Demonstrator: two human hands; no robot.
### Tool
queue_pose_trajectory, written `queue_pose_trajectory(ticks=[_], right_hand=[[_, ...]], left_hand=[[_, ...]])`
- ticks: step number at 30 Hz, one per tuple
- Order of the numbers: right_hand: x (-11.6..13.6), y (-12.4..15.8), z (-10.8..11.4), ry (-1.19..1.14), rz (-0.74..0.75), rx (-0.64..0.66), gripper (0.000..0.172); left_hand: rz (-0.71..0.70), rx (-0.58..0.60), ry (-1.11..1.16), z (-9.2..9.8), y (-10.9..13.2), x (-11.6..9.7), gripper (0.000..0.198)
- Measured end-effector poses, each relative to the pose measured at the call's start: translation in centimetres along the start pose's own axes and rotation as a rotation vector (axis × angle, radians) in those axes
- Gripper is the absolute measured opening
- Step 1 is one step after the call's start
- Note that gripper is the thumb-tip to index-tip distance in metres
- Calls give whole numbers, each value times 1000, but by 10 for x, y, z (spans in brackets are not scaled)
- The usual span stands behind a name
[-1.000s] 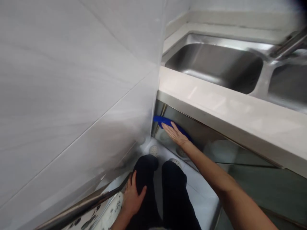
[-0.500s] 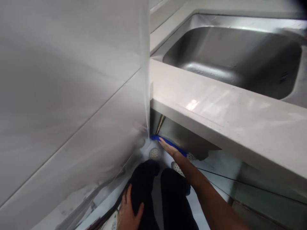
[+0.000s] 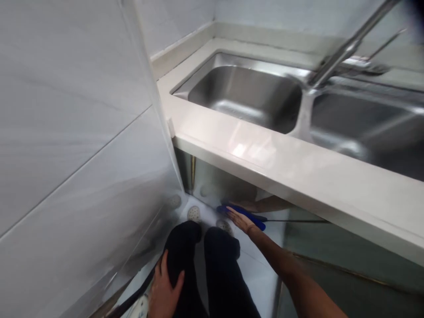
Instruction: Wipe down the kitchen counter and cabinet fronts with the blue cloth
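Low beside the glossy cabinet front [image 3: 215, 179], my right hand [image 3: 241, 219] holds a blue cloth [image 3: 258, 221] pressed against that surface. The fingers are stretched out along the cloth, close together, and part of it is hidden behind the hand. Hand and cloth are mirrored in the cabinet front. My left hand [image 3: 164, 285] rests on my left thigh in dark trousers [image 3: 185, 247], fingers spread, with nothing in it.
Above the cabinet runs a pale countertop [image 3: 225, 132] with a jutting front edge. Set into it is a steel double sink [image 3: 245, 90] with a faucet [image 3: 347, 48]. A glossy tiled wall [image 3: 82, 110] stands close on the left. My perforated light shoes [image 3: 194, 213] are on the floor.
My right hand has slid the blue cloth rightward along the cabinet front, away from the wall corner. The view has turned right, showing the faucet and second basin. My left hand stays on the thigh.
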State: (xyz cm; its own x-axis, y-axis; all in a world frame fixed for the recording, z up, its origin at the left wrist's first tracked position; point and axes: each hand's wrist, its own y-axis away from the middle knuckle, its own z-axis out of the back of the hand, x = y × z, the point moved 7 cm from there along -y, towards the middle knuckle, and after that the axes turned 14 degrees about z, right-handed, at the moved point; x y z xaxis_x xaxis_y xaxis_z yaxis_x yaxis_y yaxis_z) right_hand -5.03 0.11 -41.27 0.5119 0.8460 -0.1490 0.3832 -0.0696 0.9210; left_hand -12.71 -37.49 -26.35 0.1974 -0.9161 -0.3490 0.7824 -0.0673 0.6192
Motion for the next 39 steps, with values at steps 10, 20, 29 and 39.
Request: queue_pose_trajectory(ticks=[10,20,29,39], right_hand=[[31,186,-66,-1412,-1396,-643,61],[31,269,-78,-1425,-1868,-407,43],[-2,227,-103,-1350,-2017,-356,32],[-73,121,-136,-1672,-1853,-851,55]], left_hand=[[5,-21,-34,4,-2,4,83],[27,12,-18,3,-1,9,80],[51,-13,-80,1,2,3,78],[35,-20,-78,-3,-3,-2,81]])
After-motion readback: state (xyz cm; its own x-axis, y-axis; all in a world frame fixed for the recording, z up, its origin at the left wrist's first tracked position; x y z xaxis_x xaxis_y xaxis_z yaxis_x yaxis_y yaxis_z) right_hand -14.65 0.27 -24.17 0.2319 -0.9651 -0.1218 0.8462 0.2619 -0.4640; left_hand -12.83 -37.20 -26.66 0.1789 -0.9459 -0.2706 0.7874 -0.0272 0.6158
